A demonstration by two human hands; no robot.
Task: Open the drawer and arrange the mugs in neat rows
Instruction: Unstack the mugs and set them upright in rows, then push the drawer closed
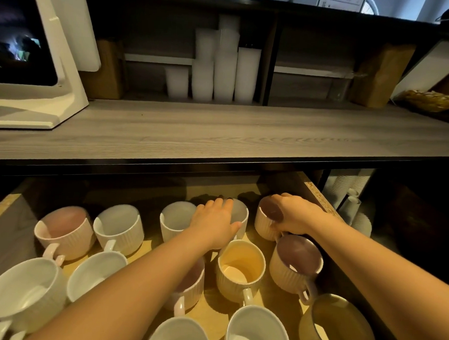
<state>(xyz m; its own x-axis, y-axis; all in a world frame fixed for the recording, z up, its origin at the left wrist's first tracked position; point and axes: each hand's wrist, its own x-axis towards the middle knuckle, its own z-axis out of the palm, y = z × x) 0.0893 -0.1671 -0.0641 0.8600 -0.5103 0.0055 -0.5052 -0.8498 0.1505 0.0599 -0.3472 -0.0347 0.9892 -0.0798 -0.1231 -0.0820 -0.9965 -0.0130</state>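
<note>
The drawer (318, 193) stands open below the counter, holding several ribbed mugs on its wooden floor. My left hand (213, 221) lies over a white mug (240, 215) in the back row, fingers wrapped round its rim. My right hand (294, 215) grips a mug with a mauve inside (266, 218) at the back right, close to the drawer's side wall. Other mugs stand near: a pink one (64, 229), two white ones (119, 226) (176, 216), a yellow-lit one (240, 269) and another mauve one (296, 262). My left forearm hides part of one mug.
A grey wood-grain counter (220, 133) overhangs the drawer's back. A white machine stand (40, 95) sits at its left. Stacks of white plastic cups (223, 65) and brown paper bags (379, 76) fill the shelf behind. More stacked cups (347, 192) stand right of the drawer.
</note>
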